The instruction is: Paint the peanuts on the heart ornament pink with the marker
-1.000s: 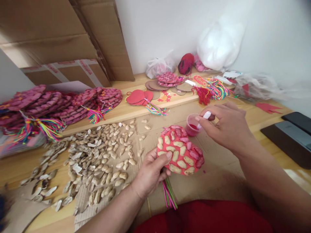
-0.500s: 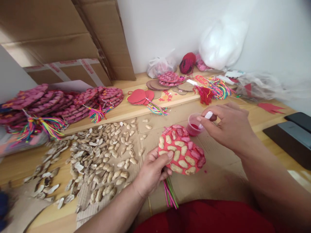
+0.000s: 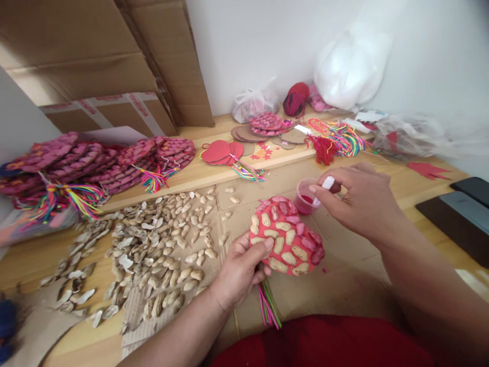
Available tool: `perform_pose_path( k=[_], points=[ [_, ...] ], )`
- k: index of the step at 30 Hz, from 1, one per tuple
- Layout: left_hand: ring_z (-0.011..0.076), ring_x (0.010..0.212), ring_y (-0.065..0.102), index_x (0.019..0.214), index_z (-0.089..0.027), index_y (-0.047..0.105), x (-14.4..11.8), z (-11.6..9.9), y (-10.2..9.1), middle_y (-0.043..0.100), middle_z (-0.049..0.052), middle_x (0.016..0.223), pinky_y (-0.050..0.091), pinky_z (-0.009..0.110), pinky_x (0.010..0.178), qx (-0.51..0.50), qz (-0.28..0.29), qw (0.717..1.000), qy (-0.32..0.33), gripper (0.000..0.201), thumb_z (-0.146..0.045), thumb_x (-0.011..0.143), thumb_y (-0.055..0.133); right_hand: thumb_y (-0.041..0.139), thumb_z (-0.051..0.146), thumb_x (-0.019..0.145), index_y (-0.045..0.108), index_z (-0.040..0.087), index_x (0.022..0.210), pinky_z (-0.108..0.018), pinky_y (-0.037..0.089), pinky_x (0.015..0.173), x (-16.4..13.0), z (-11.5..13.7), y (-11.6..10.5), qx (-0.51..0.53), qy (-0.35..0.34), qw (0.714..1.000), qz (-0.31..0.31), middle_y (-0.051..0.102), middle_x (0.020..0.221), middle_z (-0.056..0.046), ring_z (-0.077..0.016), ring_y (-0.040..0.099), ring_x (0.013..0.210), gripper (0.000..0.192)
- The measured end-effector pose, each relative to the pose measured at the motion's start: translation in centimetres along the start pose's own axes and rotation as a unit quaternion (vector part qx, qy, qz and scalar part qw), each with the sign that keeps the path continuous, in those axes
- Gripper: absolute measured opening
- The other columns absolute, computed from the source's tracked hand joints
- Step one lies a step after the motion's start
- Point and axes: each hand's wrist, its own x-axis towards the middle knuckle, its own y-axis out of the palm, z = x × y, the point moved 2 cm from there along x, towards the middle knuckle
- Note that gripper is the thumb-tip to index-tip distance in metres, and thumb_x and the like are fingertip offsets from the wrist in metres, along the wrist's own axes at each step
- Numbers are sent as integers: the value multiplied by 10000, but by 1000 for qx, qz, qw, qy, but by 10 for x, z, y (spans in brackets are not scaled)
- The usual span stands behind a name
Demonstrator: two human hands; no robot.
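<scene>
My left hand [image 3: 248, 262] grips the lower left side of a red round piece [image 3: 284, 237] covered in peanut shells, its thumb lying across the front. Shells along the top and right of that piece are pink; the others are plain tan. Pink and green cords [image 3: 268, 306] hang below it. Between the thumb and fingers of my right hand [image 3: 355, 199] is a white-handled tool [image 3: 327, 184], pointing down into a clear plastic cup [image 3: 305, 196] of pink liquid. The tool's tip is hidden, so I cannot tell its kind.
Loose peanut shells [image 3: 171, 255] spread over cardboard at left. Finished pink discs with tassels [image 3: 76, 163] are piled behind them. On the back ledge lie red paper discs [image 3: 221, 153], colourful cords [image 3: 344, 138] and a yarn ball [image 3: 296, 99]. A phone [image 3: 464, 206] rests at right.
Almost nothing differs. The white-handled tool stays at the cup in my right hand, and the shell-covered piece is held in the same place.
</scene>
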Motion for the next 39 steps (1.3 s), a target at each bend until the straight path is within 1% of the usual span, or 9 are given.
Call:
perform_pose_path(
  k=[4, 13, 16, 19, 20, 22, 26, 30, 39],
  points=[
    [44, 412, 494, 781, -158, 611, 1, -1, 1, 606, -46, 566, 201, 111, 343, -3, 3, 1000, 2, 486, -506, 638, 918, 640, 424, 840, 638, 251, 705, -396, 405, 776, 0, 2, 0, 14, 0, 1000, 3, 695, 688, -29, -252, 607, 776, 220],
    [45, 423, 508, 815, -161, 626, 1, 1, 0, 635, -36, 608, 214, 110, 343, -2, 3, 1000, 2, 496, -522, 638, 916, 630, 436, 857, 679, 246, 762, -365, 433, 751, 1, -3, -10, 37, -2, 995, -88, 702, 705, -22, -220, 623, 760, 218],
    [41, 426, 512, 821, -164, 634, 0, 2, 1, 646, -37, 621, 257, 107, 358, 8, 2, 1000, -4, 507, -535, 628, 920, 650, 412, 885, 702, 254, 862, -349, 438, 723, -3, -3, -19, 60, 2, 983, -174, 729, 787, -22, -198, 643, 771, 168],
    [36, 437, 517, 827, -163, 653, 0, 2, 2, 655, -38, 632, 329, 115, 397, 21, 5, 1000, -3, 489, -535, 645, 912, 722, 324, 854, 704, 261, 883, -345, 428, 666, -11, 7, -29, 184, -11, 949, -254, 700, 780, -5, -166, 608, 685, 72],
    [35, 439, 517, 831, -162, 661, 0, 2, 2, 658, -36, 636, 344, 119, 407, 24, 6, 1000, 1, 480, -533, 654, 908, 734, 283, 843, 704, 263, 875, -345, 427, 638, -13, 13, -30, 246, -22, 938, -244, 674, 743, 8, -155, 583, 639, 49],
    [36, 443, 516, 834, -162, 671, 0, 2, 2, 665, -32, 642, 356, 127, 415, 30, 7, 999, 8, 462, -529, 672, 899, 721, 224, 847, 702, 269, 873, -352, 440, 631, -17, 25, -29, 345, -66, 921, -170, 651, 737, 16, -156, 581, 644, 56],
    [49, 454, 523, 821, -165, 669, 1, 3, 1, 662, -27, 638, 340, 138, 409, 39, 5, 999, 17, 429, -522, 706, 878, 697, 202, 863, 690, 290, 938, -387, 494, 748, -23, 37, -20, 366, -115, 922, -59, 686, 839, 6, -193, 647, 813, 115],
    [45, 455, 520, 802, -164, 662, 2, 4, 1, 658, -32, 633, 378, 140, 429, 34, 8, 999, 15, 436, -524, 696, 883, 694, 234, 878, 689, 296, 943, -414, 506, 792, -22, 32, -12, 360, -106, 926, -31, 708, 884, -7, -214, 671, 858, 90],
    [33, 439, 514, 803, -158, 686, 0, 1, 3, 663, -37, 626, 384, 128, 418, 15, 10, 1000, 5, 443, -515, 660, 905, 691, 251, 887, 668, 292, 921, -387, 501, 794, -18, 35, -8, 310, -152, 938, -31, 727, 852, -2, -209, 687, 882, 58]
  ],
)
